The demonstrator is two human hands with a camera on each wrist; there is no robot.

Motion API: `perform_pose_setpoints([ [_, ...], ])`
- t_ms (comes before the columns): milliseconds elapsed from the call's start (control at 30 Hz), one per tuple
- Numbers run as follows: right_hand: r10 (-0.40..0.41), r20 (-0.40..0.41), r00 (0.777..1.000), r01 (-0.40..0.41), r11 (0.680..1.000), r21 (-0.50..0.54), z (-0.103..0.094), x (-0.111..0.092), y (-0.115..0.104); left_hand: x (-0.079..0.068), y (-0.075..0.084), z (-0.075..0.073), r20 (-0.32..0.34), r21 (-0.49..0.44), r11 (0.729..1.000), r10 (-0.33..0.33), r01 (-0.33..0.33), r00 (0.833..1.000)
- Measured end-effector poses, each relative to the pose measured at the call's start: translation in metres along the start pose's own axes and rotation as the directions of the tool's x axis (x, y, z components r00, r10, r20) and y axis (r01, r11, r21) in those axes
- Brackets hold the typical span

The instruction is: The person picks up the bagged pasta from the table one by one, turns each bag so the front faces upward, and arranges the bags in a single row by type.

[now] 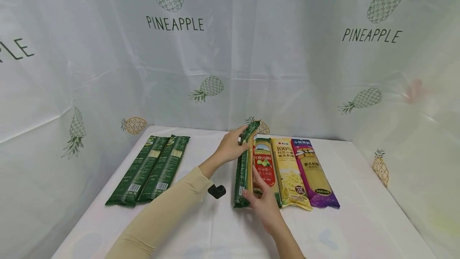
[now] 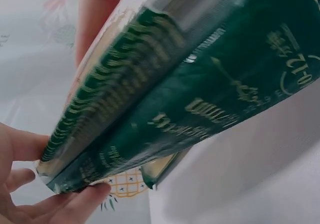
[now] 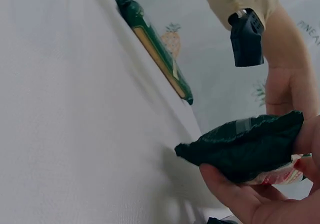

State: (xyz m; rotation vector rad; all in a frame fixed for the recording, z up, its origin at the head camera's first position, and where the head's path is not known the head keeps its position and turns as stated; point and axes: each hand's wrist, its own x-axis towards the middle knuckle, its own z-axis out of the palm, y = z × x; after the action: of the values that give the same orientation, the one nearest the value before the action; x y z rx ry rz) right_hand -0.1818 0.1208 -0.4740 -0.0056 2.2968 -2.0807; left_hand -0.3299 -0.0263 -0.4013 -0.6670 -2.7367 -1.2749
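A green spaghetti packet (image 1: 242, 175) is held between both hands, turned partly on its side so its green back faces left. My left hand (image 1: 230, 146) grips its far end, thumb and fingers on opposite sides. Near the close end, my right hand (image 1: 266, 207) pinches the packet between thumb and fingers. The left wrist view shows the packet's green back and side seam (image 2: 150, 108); in the right wrist view its crimped end (image 3: 245, 146) rests in the fingers. Just right of it lies a red-labelled Olivoila pasta packet (image 1: 265, 163), partly covered by it and the right hand.
Right of the Olivoila packet lie a yellow pasta packet (image 1: 290, 173) and a purple one (image 1: 316, 175), side by side. Two green packets (image 1: 138, 171) lie face down at the table's left. A pineapple-print curtain (image 1: 273, 59) stands behind the white table (image 1: 363, 195).
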Motion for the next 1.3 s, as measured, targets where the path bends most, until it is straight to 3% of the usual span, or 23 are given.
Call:
perform_pose_setpoints([
  [300,-0.111,-0.077,0.991,0.094,0.976,-0.198,0.006,-0.002,-0.001,-0.003,-0.002,0.001,-0.025,0.098,0.995,-0.017,0.019,1.0],
  [533,-0.28,-0.113,0.953,0.217,0.896,-0.387,0.01,-0.005,-0.004,-0.004,0.003,0.003,-0.038,0.083,0.997,-0.006,0.009,0.999],
  [667,-0.307,-0.123,0.944,0.212,0.848,-0.486,0.013,-0.006,-0.008,-0.003,0.005,0.005,-0.053,0.086,0.996,0.004,0.0,0.999],
  [767,-0.302,-0.124,0.945,0.198,0.833,-0.517,0.013,-0.006,-0.008,-0.004,0.005,0.007,-0.049,0.082,0.997,0.002,0.002,0.999],
  [1167,-0.329,-0.07,0.942,0.257,0.839,-0.479,0.011,-0.003,-0.006,-0.004,0.005,0.007,-0.089,0.03,0.999,-0.008,0.011,0.996],
  [1233,-0.304,-0.04,0.952,0.255,0.857,-0.447,0.008,-0.002,-0.004,-0.004,0.003,0.006,-0.096,0.032,0.999,-0.007,0.01,0.995],
  [1300,-0.243,-0.011,0.97,0.221,0.897,-0.382,0.005,0.0,-0.003,-0.003,0.001,0.006,-0.105,0.021,1.0,-0.009,0.011,0.994],
])
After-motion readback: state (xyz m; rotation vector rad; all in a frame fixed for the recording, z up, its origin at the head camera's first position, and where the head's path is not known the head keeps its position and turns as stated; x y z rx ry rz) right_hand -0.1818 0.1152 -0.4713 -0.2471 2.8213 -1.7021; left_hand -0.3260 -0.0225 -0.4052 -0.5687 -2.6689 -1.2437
